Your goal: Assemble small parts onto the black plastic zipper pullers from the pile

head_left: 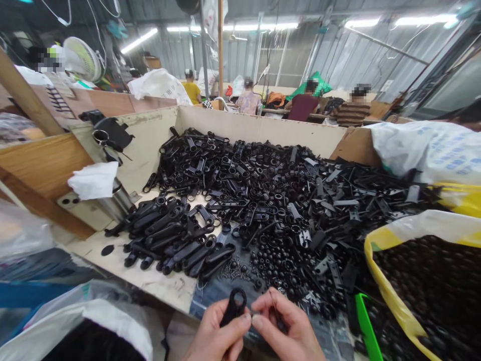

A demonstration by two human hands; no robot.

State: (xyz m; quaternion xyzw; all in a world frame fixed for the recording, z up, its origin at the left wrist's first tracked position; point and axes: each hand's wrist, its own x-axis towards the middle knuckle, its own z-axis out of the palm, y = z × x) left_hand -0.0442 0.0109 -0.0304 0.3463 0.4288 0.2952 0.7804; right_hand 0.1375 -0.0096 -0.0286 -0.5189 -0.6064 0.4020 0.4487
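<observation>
Left hand [225, 332] pinching the black part [229, 314], looped end pointing up and away, long axis slanting down into the grip | right hand [288, 328] hovering just right, nearer fingertips bunching; whether they're pinching anything, can't tell!

A black, slender, hard-looking part with a round open ring at one end [229, 315] stands tilted in the left hand's fingers [237, 327], ring uppermost and leaning slightly to the right, its body slanting down toward the palm, where the grip hides its lower end.
</observation>
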